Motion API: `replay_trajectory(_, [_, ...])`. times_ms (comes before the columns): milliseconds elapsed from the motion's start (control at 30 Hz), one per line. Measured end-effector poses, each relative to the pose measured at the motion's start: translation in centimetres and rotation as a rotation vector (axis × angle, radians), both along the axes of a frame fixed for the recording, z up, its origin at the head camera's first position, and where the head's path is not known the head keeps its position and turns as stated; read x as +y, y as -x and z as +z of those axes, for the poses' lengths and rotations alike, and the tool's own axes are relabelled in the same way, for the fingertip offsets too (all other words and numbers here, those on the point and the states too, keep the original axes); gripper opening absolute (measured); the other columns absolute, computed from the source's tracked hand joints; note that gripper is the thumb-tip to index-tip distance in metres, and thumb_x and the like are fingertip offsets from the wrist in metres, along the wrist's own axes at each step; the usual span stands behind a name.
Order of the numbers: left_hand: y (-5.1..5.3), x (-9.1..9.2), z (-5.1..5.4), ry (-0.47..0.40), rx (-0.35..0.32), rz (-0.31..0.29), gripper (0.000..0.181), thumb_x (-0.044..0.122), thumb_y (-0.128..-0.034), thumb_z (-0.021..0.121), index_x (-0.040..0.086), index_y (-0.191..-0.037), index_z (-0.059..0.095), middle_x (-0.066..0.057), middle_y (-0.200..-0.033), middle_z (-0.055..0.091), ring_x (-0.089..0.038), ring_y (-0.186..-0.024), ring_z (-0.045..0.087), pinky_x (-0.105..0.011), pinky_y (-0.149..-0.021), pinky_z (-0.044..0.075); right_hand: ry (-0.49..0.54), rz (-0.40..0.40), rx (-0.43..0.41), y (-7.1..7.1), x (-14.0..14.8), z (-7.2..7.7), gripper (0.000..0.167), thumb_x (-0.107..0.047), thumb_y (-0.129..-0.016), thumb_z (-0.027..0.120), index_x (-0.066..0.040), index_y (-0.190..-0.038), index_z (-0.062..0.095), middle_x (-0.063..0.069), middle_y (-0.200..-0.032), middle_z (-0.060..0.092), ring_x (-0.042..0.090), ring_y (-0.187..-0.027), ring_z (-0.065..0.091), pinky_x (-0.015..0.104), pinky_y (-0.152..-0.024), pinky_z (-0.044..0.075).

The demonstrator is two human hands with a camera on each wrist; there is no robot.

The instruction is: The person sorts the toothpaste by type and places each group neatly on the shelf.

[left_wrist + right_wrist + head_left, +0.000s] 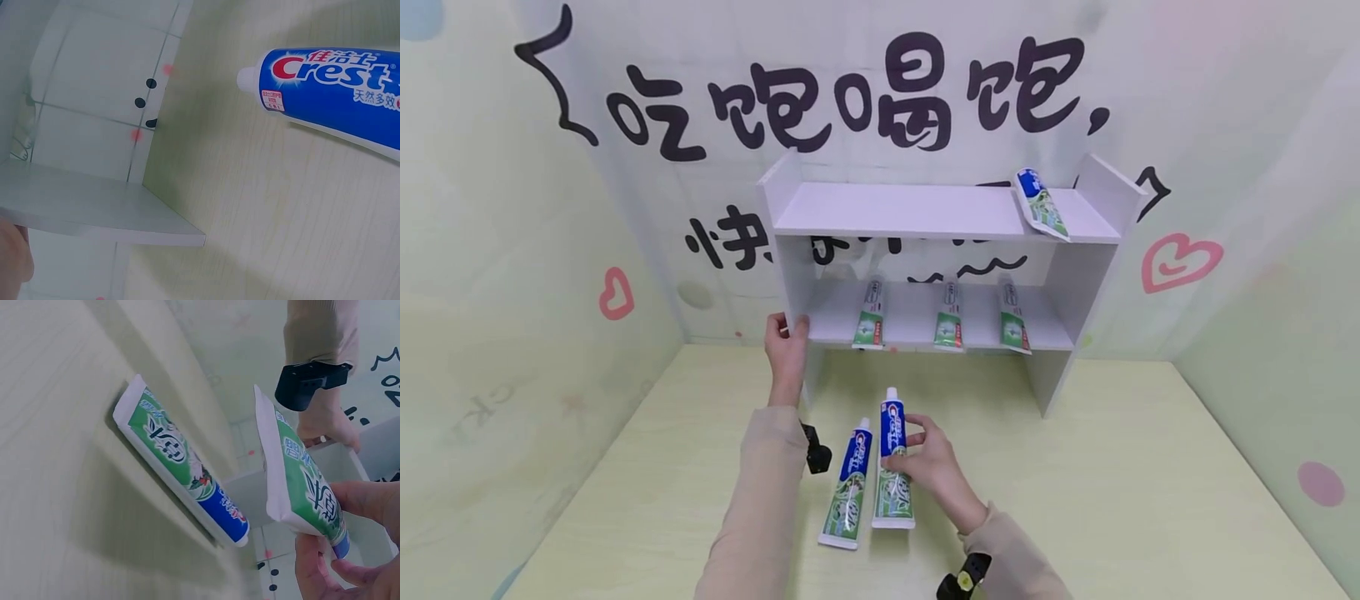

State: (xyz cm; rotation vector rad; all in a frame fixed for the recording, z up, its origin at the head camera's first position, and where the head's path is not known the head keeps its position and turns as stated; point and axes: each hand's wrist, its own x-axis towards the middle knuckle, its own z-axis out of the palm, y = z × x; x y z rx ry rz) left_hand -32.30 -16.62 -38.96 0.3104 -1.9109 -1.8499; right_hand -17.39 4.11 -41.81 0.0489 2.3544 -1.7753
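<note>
Above the table, my right hand (936,462) pinches a blue and green Crest toothpaste tube (892,492) between thumb and fingers, its white cap pointing toward the shelf. The right wrist view shows this held tube (303,478) lifted clear of the tabletop. A second Crest tube (848,492) lies on the table just left of it. My left hand (786,354) grips the left side panel of the white two-tier shelf (910,208). Only a bit of that hand (14,262) shows at the edge of the left wrist view.
On the upper tier, one blue and green tube (1041,204) lies at the right, its end over the front edge. Three green and white tubes, among them the left one (870,317), lie on the lower tier. Printed walls enclose the pale table (1150,500).
</note>
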Motion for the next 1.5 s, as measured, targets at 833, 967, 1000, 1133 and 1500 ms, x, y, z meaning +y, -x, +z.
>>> replay_trajectory(833, [-0.1,0.0,0.2,0.011,0.019,0.004,0.027,0.019,-0.0879,0.054,0.003,-0.108,0.046,0.000,-0.097,0.045,-0.013,-0.084,0.043,-0.025,-0.068,0.039,-0.008,-0.051,0.115,1.0,1.9,6.1,0.076,-0.003,-0.066,0.075,-0.007,-0.134,0.039,0.021,-0.109,0.055,0.022,-0.079,0.059,0.031,-0.065,0.053])
replay_trajectory(967, [0.0,0.1,0.2,0.011,0.024,0.008,0.026,0.018,-0.0874,0.054,0.003,-0.107,0.047,0.001,-0.097,0.045,-0.013,-0.084,0.043,-0.025,-0.068,0.039,-0.010,-0.069,0.137,1.3,2.2,7.1,0.076,-0.003,-0.066,0.075,-0.008,-0.133,0.040,0.021,-0.110,0.055,0.022,-0.080,0.060,0.031,-0.066,0.053])
replay_trajectory(1000, [-0.1,0.1,0.2,0.011,0.026,0.008,0.026,0.018,-0.0873,0.054,0.003,-0.107,0.047,0.001,-0.097,0.045,-0.013,-0.084,0.043,-0.025,-0.068,0.039,-0.009,-0.074,0.144,1.4,2.3,7.4,0.076,-0.003,-0.066,0.075,-0.008,-0.133,0.040,0.021,-0.110,0.055,0.023,-0.080,0.060,0.032,-0.067,0.053])
replay_trajectory(1133, [-0.1,0.1,0.3,0.004,0.029,0.006,0.026,0.018,-0.0872,0.054,0.002,-0.107,0.046,0.001,-0.096,0.045,-0.014,-0.084,0.043,-0.025,-0.069,0.039,-0.024,-0.091,0.172,1.6,2.6,8.7,0.074,-0.002,-0.067,0.074,-0.009,-0.133,0.041,0.021,-0.110,0.056,0.024,-0.081,0.061,0.033,-0.068,0.053])
replay_trajectory(1500, [-0.3,0.0,0.3,0.008,0.010,-0.004,0.027,0.019,-0.0883,0.053,0.003,-0.110,0.046,0.000,-0.099,0.044,-0.014,-0.086,0.042,-0.025,-0.070,0.038,-0.078,-0.101,0.231,2.3,3.6,11.5,0.077,-0.005,-0.068,0.074,-0.013,-0.136,0.039,0.019,-0.112,0.057,0.027,-0.086,0.062,0.033,-0.070,0.053])
